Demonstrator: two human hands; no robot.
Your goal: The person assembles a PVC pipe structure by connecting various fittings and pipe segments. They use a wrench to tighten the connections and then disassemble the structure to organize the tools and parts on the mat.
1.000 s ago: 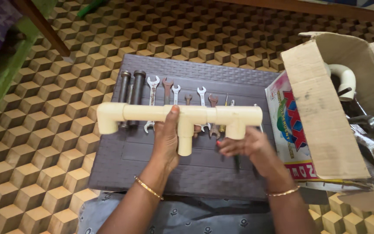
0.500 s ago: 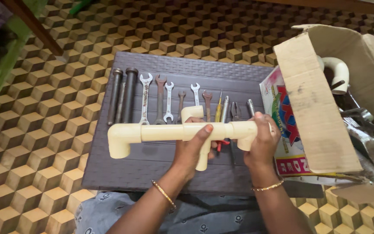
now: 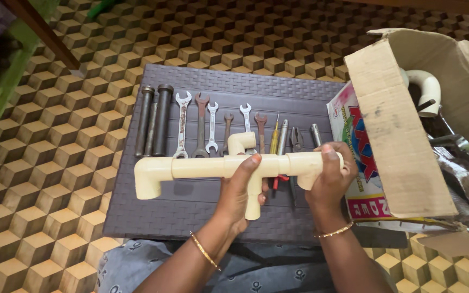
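A cream plastic pipe assembly [image 3: 191,168], with an elbow at its left end and tee fittings along it, is held level above a dark grey mat [image 3: 185,209]. My left hand [image 3: 240,192] grips the middle tee. My right hand [image 3: 329,176] is wrapped around the fitting at the right end. Behind the pipe, a row of spanners [image 3: 202,127], two dark metal rods [image 3: 156,122], a screwdriver and pliers lie on the mat.
An open cardboard box [image 3: 403,125] at the right holds a white curved pipe bend [image 3: 424,87] and metal parts. The floor [image 3: 55,179] has a brown cube pattern. A wooden leg [image 3: 39,32] and green cloth are at the top left.
Both hands brought the pipe assembly nearer and slightly lower over the mat. My right hand moved from under the pipe to grip its right end.
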